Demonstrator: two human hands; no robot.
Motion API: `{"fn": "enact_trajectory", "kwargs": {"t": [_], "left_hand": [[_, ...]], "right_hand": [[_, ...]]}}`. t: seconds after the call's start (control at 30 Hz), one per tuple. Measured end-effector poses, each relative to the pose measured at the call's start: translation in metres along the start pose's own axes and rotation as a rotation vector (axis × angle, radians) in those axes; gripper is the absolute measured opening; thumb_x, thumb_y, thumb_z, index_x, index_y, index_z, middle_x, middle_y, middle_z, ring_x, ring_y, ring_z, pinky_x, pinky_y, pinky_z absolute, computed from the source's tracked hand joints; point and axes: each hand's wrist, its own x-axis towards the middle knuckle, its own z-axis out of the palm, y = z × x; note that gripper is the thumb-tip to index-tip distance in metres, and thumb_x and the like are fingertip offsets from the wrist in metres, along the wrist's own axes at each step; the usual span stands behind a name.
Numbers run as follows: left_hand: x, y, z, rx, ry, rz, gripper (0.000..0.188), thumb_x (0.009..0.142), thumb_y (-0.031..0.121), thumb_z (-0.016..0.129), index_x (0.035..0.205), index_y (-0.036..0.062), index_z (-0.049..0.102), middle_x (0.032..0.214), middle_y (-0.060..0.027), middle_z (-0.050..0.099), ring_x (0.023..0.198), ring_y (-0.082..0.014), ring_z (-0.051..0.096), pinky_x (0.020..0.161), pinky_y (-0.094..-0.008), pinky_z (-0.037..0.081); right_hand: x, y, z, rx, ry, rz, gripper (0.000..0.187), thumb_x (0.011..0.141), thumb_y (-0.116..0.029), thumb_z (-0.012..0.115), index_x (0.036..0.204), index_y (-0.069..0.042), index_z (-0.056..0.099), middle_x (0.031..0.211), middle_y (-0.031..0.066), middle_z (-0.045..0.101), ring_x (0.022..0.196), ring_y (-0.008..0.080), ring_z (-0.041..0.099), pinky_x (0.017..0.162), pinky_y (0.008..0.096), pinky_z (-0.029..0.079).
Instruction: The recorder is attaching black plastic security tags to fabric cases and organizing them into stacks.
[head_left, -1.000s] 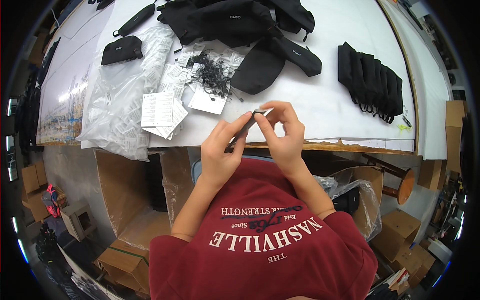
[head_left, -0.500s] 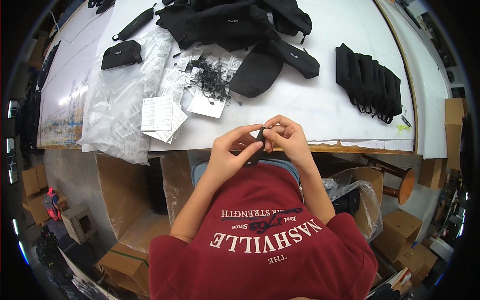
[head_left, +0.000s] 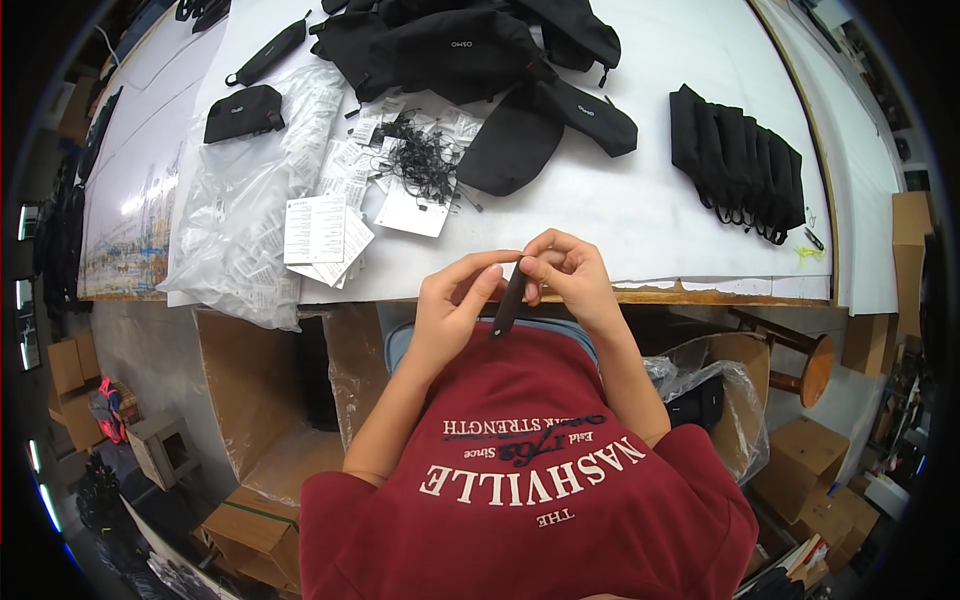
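Just off the table's near edge, a slim black pouch hangs between my hands, seen nearly edge-on, with a small pale mark at its lower end. My right hand pinches its upper end between thumb and fingers. At that same end, the index fingertip of my left hand meets it, while the left thumb is bent a little apart from it. Whatever the fingers grip behind the pouch is hidden. Beyond my hands lie white printed cards and a tangle of thin black cords.
A heap of black bags covers the far middle of the white table. On the left, a clear plastic bag holds labels, with a black pouch on it. Several black pouches stand rowed at right. An open carton stands below the table.
The pouch has turned and now shows as a narrow strip hanging lower. My left thumb has come off its face and drawn back slightly left; the right hand keeps its pinch.
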Motion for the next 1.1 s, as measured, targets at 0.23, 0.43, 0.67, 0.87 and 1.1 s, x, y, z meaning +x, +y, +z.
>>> {"fn": "enact_trajectory", "kwargs": {"t": [0.23, 0.43, 0.67, 0.87, 1.1], "left_hand": [[0.007, -0.012, -0.002, 0.012, -0.045, 0.023, 0.01, 0.092, 0.005, 0.056, 0.099, -0.0014, 0.059, 0.082, -0.0053, 0.065, 0.072, -0.0105, 0.063, 0.066, -0.0238, 0.052], [0.023, -0.014, 0.01, 0.228, -0.09, 0.141, 0.007, 0.092, 0.004, 0.053, 0.095, -0.0014, 0.051, 0.081, -0.0089, 0.059, 0.073, -0.0149, 0.06, 0.067, -0.0264, 0.046], [0.092, -0.01, 0.018, 0.36, -0.315, 0.245, 0.007, 0.091, 0.003, 0.054, 0.095, -0.0012, 0.049, 0.079, -0.0054, 0.055, 0.068, -0.0106, 0.056, 0.064, -0.0241, 0.046], [0.2, -0.03, 0.033, 0.066, 0.03, 0.077, 0.027, 0.087, 0.019, 0.066, 0.101, -0.002, 0.055, 0.074, -0.0025, 0.056, 0.055, -0.0083, 0.052, 0.051, -0.0209, 0.044], [0.27, -0.049, 0.058, -0.188, 0.487, -0.112, 0.032, 0.076, 0.02, 0.077, 0.095, -0.0016, 0.062, 0.067, -0.0011, 0.056, 0.051, -0.0087, 0.047, 0.046, -0.0228, 0.036]], "right_hand": [[-0.001, 0.007, -0.001, 0.061, -0.128, 0.117, 0.019, 0.093, -0.019, 0.059, 0.096, -0.001, 0.056, 0.067, 0.0085, 0.063, 0.058, 0.0122, 0.062, 0.056, 0.0218, 0.051], [0.0, 0.01, -0.01, 0.108, -0.065, 0.11, 0.022, 0.095, -0.023, 0.056, 0.095, -0.001, 0.055, 0.067, 0.0093, 0.063, 0.058, 0.0129, 0.062, 0.056, 0.0221, 0.05], [-0.004, 0.0, -0.03, 0.17, 0.112, 0.012, 0.019, 0.094, -0.022, 0.055, 0.089, -0.003, 0.057, 0.065, 0.0053, 0.06, 0.055, 0.0123, 0.06, 0.053, 0.0225, 0.049], [-0.009, -0.003, -0.044, 0.226, 0.256, -0.087, 0.016, 0.093, -0.02, 0.055, 0.088, -0.004, 0.058, 0.065, 0.0013, 0.055, 0.054, 0.0102, 0.056, 0.051, 0.0225, 0.046], [-0.02, -0.003, -0.038, 0.209, 0.257, -0.04, 0.016, 0.093, -0.02, 0.055, 0.093, -0.005, 0.06, 0.064, -0.0001, 0.055, 0.054, 0.0075, 0.054, 0.05, 0.0206, 0.043]]}}
